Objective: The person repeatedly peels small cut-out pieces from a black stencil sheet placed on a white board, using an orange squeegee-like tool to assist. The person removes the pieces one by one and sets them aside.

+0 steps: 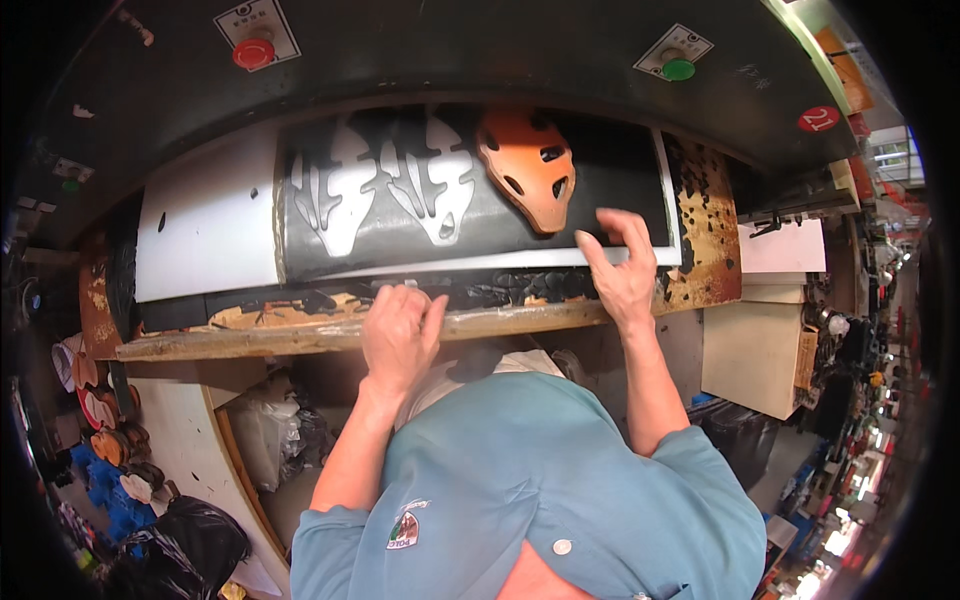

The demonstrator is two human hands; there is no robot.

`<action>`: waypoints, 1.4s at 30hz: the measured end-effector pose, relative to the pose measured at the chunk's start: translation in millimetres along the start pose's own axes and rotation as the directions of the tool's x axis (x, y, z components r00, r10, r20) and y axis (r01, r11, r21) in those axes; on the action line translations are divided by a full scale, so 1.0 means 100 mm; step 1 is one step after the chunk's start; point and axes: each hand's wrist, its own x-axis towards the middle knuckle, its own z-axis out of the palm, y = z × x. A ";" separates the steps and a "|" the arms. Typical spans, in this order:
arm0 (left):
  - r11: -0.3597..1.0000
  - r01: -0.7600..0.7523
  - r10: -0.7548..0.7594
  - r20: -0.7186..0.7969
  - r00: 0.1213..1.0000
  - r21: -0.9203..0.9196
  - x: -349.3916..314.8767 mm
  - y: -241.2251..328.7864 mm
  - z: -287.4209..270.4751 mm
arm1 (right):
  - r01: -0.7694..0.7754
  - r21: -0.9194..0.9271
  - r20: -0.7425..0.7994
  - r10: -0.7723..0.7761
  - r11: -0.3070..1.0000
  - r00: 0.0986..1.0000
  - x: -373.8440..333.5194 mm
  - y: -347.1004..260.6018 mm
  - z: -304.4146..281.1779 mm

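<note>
"Where are your hands?"

"My right hand (622,268) is spread, thumb and fingers apart with nothing between them, near the narrow end of the orange shield-shaped plate with dark oval openings (532,166). My left hand (403,335) is loosely curled at the wooden front lip (520,320) of the counter (708,255); I can't tell whether it grips anything."

"And the plate?"

"Lying on the flat black sheet (620,170), right of two white leaf-like shapes (348,185)."

"Any room there?"

"On its right, open black surface runs to a straight white border (669,200). Towards me there's a white front edge (500,260), then dark scraps (500,290). The dark overhead panel (470,55) comes close to its far end."

"Any writing?"

"Small print on the white labels (284,45) around the red button (253,52) and green button (678,69), a white number on the round red sticker (819,119), and lettering on my blue shirt's patch (404,531)."
</note>
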 end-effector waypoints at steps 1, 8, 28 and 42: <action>0.997 -0.051 0.051 -0.006 0.999 -0.054 0.05 0.02 -0.01 | 0.012 0.030 0.040 -0.013 0.999 0.999 0.18 -0.04 0.11; 0.941 -0.151 0.155 -0.012 0.988 -0.303 1.05 -0.02 0.25 | 0.026 -0.286 0.360 0.083 0.958 0.929 0.85 -0.28 0.71; 0.846 0.270 -0.021 0.478 0.878 -0.460 1.48 0.35 0.71 | -0.592 0.655 0.494 0.328 0.470 0.806 1.10 -0.08 0.26; 0.133 0.739 -0.434 0.631 0.643 -0.661 1.39 0.68 0.97 | -0.572 0.758 0.475 0.336 0.313 0.813 1.03 -0.01 0.22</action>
